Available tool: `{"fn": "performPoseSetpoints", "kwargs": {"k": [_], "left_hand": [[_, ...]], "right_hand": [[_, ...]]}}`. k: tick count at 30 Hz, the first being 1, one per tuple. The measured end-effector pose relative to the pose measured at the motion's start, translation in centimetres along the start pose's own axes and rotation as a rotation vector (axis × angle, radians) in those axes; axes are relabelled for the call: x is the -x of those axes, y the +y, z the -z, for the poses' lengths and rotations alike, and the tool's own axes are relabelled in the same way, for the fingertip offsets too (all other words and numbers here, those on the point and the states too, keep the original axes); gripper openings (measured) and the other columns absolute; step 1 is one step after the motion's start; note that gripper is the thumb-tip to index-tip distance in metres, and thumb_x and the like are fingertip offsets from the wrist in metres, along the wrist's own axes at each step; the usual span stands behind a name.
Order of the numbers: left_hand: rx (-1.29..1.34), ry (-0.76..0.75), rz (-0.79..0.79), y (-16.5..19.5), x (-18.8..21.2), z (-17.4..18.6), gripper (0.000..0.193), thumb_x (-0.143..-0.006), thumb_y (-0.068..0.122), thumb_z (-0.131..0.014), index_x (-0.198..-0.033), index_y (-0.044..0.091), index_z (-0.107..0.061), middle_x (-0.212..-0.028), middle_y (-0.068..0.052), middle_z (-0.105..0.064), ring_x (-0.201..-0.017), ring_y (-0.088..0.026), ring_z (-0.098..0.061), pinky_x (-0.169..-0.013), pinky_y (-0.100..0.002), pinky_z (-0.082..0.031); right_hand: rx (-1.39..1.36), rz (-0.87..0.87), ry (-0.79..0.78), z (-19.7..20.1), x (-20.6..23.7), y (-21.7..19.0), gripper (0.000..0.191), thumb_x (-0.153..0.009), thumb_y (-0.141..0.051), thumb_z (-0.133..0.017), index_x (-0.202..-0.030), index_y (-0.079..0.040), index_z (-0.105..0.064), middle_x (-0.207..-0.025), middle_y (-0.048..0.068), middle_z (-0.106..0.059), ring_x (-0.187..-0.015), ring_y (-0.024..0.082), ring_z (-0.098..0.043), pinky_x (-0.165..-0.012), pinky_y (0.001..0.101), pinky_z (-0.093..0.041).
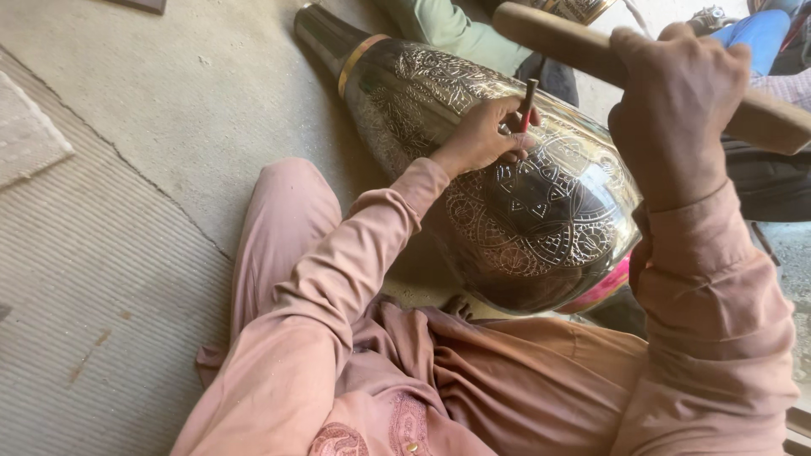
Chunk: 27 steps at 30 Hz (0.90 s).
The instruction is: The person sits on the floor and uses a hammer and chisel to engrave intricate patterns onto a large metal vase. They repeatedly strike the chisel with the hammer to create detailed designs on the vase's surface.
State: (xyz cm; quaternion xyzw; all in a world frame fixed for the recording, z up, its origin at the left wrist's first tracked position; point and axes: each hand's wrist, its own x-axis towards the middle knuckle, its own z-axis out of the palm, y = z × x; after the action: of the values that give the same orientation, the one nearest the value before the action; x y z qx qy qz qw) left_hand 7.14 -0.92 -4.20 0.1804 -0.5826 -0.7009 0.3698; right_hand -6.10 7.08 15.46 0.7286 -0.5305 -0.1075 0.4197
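A large dark metal vase [541,219] with fine engraved patterns lies on its side across my lap, its narrow neck [325,35] pointing away. My left hand [483,135] rests on the vase's belly and grips a thin metal chisel [529,100], tip down on the engraved surface. My right hand [676,101] is raised above the vase, closed around a thick wooden mallet [557,38] that lies slanted across the upper right. Both arms wear pink sleeves.
The concrete floor [194,110] spreads to the left, with a ribbed mat [93,287] nearer me. Another person in a green sleeve [456,29] and blue trousers [760,34] sits beyond the vase. A pink object [604,291] shows under the vase.
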Motion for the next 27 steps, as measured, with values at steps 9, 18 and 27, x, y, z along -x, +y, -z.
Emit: {"fn": "performPoseSetpoints", "kwargs": {"k": [9,18,27], "left_hand": [[-0.003,-0.005,-0.106,-0.7,0.1,0.2,0.025,-0.087,0.011,-0.081,-0.108,0.007,-0.065,-0.094,-0.01,-0.076,-0.073,-0.017,-0.077,-0.064,-0.03,-0.069],[-0.066,0.216,-0.212,-0.8,1.8,-0.9,0.038,-0.086,0.01,-0.079,-0.117,0.005,-0.059,-0.102,-0.008,-0.067,-0.078,-0.018,-0.075,-0.058,-0.026,-0.07],[0.064,0.331,-0.209,-1.0,3.6,-1.6,0.038,-0.092,0.008,-0.075,-0.121,0.004,-0.052,-0.092,-0.011,-0.065,-0.073,-0.019,-0.078,-0.056,-0.026,-0.069]], "right_hand": [[-0.067,-0.017,0.072,-1.3,1.6,0.7,0.048,-0.089,0.005,-0.063,-0.112,-0.033,-0.08,-0.068,-0.004,-0.054,-0.06,0.011,-0.047,-0.074,0.0312,-0.032],[-0.16,-0.034,0.056,-0.9,1.6,0.0,0.049,-0.088,0.005,-0.062,-0.122,-0.027,-0.077,-0.08,0.0,-0.06,-0.073,0.015,-0.057,-0.08,0.0335,-0.035],[-0.094,0.065,0.155,0.2,-0.1,-1.0,0.039,-0.097,0.002,-0.063,-0.113,-0.031,-0.077,-0.078,-0.003,-0.061,-0.066,0.01,-0.054,-0.08,0.0314,-0.038]]}}
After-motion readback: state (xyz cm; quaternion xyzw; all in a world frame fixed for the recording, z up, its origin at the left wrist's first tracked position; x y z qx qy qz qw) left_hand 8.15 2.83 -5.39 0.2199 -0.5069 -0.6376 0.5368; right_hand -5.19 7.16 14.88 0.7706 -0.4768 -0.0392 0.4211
